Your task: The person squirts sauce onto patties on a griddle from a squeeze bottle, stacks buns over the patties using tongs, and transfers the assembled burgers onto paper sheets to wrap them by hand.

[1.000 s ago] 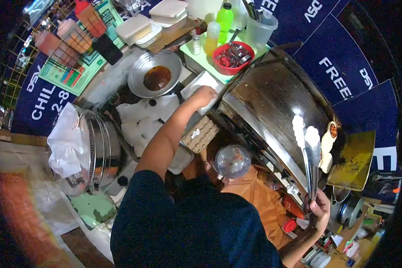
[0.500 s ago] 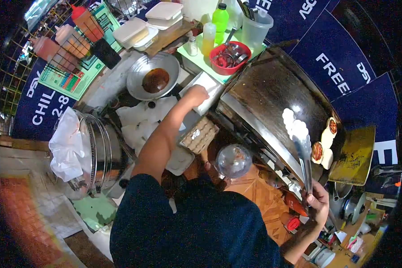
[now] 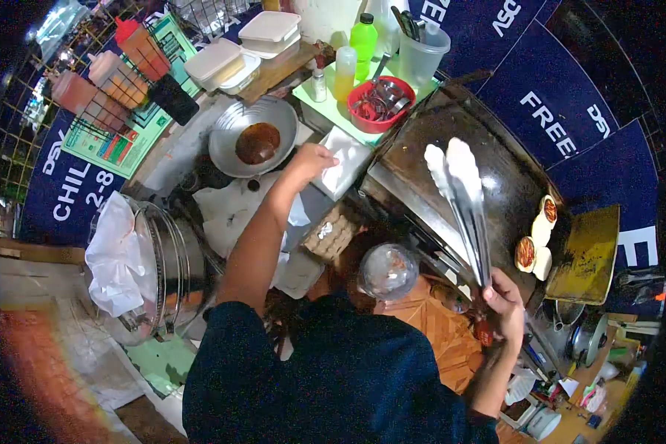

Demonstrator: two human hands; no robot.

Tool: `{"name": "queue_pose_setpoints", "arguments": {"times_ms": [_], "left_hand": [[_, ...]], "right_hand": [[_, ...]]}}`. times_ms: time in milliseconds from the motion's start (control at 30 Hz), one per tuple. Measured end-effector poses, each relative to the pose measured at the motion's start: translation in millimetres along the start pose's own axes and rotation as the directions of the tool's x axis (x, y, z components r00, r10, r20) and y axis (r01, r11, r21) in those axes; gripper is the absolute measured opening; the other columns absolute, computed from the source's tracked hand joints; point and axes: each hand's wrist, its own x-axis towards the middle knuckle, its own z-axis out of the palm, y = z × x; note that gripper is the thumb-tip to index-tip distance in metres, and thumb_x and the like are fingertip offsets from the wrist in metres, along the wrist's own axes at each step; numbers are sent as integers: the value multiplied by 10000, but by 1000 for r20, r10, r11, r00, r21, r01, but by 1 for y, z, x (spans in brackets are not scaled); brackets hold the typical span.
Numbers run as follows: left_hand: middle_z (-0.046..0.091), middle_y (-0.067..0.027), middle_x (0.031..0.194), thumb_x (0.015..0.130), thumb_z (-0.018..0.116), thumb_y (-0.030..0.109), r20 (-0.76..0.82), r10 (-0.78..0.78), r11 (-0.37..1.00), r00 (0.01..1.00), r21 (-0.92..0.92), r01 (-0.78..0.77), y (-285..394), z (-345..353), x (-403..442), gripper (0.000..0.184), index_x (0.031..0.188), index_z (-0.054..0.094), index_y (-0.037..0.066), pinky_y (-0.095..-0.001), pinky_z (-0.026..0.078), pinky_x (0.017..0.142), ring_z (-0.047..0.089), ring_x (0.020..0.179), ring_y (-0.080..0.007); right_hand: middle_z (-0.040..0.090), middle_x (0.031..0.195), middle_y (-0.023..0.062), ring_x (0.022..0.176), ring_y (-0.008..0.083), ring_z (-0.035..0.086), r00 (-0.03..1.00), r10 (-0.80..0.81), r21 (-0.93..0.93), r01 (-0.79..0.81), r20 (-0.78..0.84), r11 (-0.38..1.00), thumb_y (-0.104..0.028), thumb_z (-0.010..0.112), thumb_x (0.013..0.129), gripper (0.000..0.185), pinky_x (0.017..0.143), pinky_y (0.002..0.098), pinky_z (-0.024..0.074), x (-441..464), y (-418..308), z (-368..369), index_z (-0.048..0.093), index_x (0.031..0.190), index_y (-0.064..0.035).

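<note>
Metal tongs (image 3: 475, 222) are held in my right hand (image 3: 505, 302), their scalloped tips spread a little above the dark griddle (image 3: 451, 133). My left hand (image 3: 311, 161) is at the left edge of a shallow tray (image 3: 345, 169) with white paper in it. Its fingers pinch together over the paper's edge; whether they hold a sheet is too small to tell. Two open buns with reddish filling (image 3: 525, 253) lie at the griddle's right side.
A metal pan (image 3: 222, 140) with brown liquid stands behind my left forearm. A red bowl (image 3: 362, 122) of utensils is behind the tray. An egg carton (image 3: 334, 235) and a clear round lid (image 3: 388, 272) are near my body. A steamer (image 3: 172, 259) is at left.
My right hand has moved left with the tongs, whose tips now hang over the griddle's middle. My left hand has drawn back leftward to the tray's edge.
</note>
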Motion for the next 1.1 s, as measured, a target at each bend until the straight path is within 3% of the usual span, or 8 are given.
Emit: {"name": "queue_pose_setpoints", "arguments": {"times_ms": [133,400,467,567,667,967,1033,1100], "left_hand": [[653,-63,712,796,795,214,-72,-22,1000,997,6,22,-5,5,5,275,835,702,-42,-307,444,601,562,643,-123],[661,-36,772,833,763,171,-117,21,992,993,-118,-35,-8,-1,7,203,870,708,-21,-303,441,643,568,715,-125],[662,-34,783,842,754,167,-77,-60,970,995,-238,40,10,-1,-3,186,882,711,-9,-307,444,647,575,724,-132],[666,-33,810,858,737,164,-12,-177,917,984,-366,160,6,3,0,160,906,712,14,-314,446,654,586,736,-140],[663,-28,818,872,720,173,51,-176,862,983,-474,179,-3,5,4,154,926,706,30,-311,436,628,581,718,-128],[660,28,846,912,699,371,116,-212,652,970,-723,229,-17,-29,-12,290,986,668,92,-254,403,511,592,662,-91],[663,16,843,907,707,397,16,-267,669,964,-717,197,-21,-36,-15,315,986,660,96,-252,400,514,590,661,-92],[663,10,842,911,708,364,20,-229,695,973,-696,178,-30,-37,-14,283,981,653,96,-254,402,518,593,669,-91]], "right_hand": [[645,1062,69,996,153,602,989,103,353,-136,111,926,-340,709,881,530,907,304,455,34,-20,54,555,1290,-41],[609,885,53,811,139,588,987,-160,-133,160,12,978,-152,767,829,416,745,322,475,151,-50,174,566,1166,-13],[565,790,27,651,89,530,982,-185,120,179,40,976,-59,719,841,224,545,237,410,164,-69,208,549,988,-48],[586,808,60,714,131,567,934,-343,63,350,-106,935,-33,733,804,257,619,272,461,216,-23,249,541,974,-32],[599,813,83,711,178,569,923,-324,-165,294,-207,942,-13,733,775,287,667,319,482,229,-36,276,541,987,-15],[600,759,108,703,195,569,868,-402,-231,345,-291,910,-32,702,801,212,671,352,480,276,-18,296,560,956,-6],[593,750,98,701,194,568,860,-405,-271,329,-311,905,-43,712,807,218,665,353,478,277,-20,298,557,956,-9],[652,790,219,720,373,655,906,-347,-74,340,-242,938,-76,716,768,270,667,429,513,273,-23,301,569,984,-9]]}}
